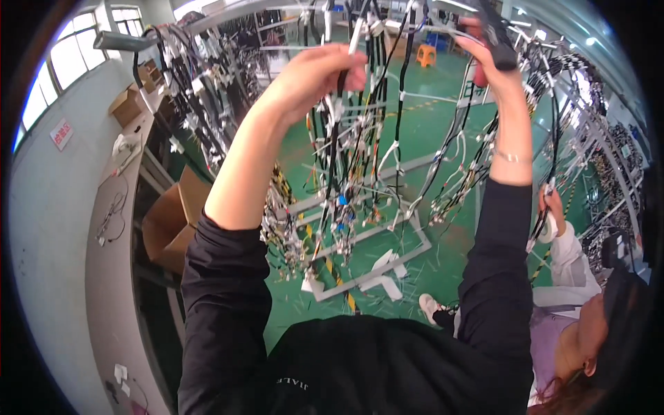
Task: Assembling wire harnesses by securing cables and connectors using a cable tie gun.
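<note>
Overhead, a rack of hanging wire harnesses (360, 159) fills most of my view, black and white cables with small connectors dangling in bunches over the green floor (422, 138). Along my left side runs a long grey workbench (111, 263), with open cardboard boxes (169, 221) tucked just beside it and a few loose cords lying on its top. Down on the floor below the harnesses lies a flat metal frame (387, 242) with scraps of white tape near it. At the lower right another person in a white sleeve (574, 259) reaches a hand (551, 207) up to a cable of their own, well apart from my hands.

Both my arms are raised in black sleeves. My left hand (315, 76) is closed around a black cable (337, 131) of the harness, fingers pinched together on it near its upper end, the rest of the cable hanging straight down below my fist. My right hand (487, 59) is higher and to the right, clamped around a dark tool (499, 38) with a red part showing beneath my palm, held up against the wires at the top of the rack.
</note>
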`<state>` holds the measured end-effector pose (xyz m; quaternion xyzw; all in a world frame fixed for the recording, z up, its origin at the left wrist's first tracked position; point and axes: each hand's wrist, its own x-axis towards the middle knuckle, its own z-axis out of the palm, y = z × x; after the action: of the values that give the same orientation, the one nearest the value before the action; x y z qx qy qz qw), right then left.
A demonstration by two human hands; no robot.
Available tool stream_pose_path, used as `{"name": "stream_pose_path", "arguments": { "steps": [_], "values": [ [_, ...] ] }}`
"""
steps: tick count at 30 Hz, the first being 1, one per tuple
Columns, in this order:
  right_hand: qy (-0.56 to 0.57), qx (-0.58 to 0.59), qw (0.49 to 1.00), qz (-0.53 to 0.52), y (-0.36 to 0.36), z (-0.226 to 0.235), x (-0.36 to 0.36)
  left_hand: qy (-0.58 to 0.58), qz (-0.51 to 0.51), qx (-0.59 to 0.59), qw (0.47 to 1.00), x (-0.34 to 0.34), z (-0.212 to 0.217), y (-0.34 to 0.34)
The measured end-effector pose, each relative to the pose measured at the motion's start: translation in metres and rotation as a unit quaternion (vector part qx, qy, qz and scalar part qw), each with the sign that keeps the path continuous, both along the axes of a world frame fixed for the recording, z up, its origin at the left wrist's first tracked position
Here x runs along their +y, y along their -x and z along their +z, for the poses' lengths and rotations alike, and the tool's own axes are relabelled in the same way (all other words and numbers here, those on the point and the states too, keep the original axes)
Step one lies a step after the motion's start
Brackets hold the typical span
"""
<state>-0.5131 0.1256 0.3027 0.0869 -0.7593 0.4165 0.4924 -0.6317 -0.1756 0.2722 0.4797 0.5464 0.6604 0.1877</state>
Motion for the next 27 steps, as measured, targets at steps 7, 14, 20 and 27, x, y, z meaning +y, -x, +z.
{"name": "stream_pose_path", "arguments": {
  "steps": [7,14,20,27],
  "values": [
    [0.146,0.066,0.987,-0.016,-0.100,-0.132,-0.111,-0.030,0.017,-0.045,0.998,-0.031,-0.085,-0.013],
    [0.136,-0.219,0.934,0.246,-0.106,-0.218,-0.146,-0.170,0.136,-0.098,0.971,-0.035,-0.115,-0.067],
    [0.109,-0.179,0.946,0.246,-0.063,-0.168,-0.162,-0.152,0.063,-0.193,0.967,-0.068,-0.091,-0.082],
    [0.008,-0.167,0.949,0.267,-0.064,-0.138,-0.153,-0.132,0.101,-0.192,0.967,-0.080,-0.080,-0.083]
  ]
}}
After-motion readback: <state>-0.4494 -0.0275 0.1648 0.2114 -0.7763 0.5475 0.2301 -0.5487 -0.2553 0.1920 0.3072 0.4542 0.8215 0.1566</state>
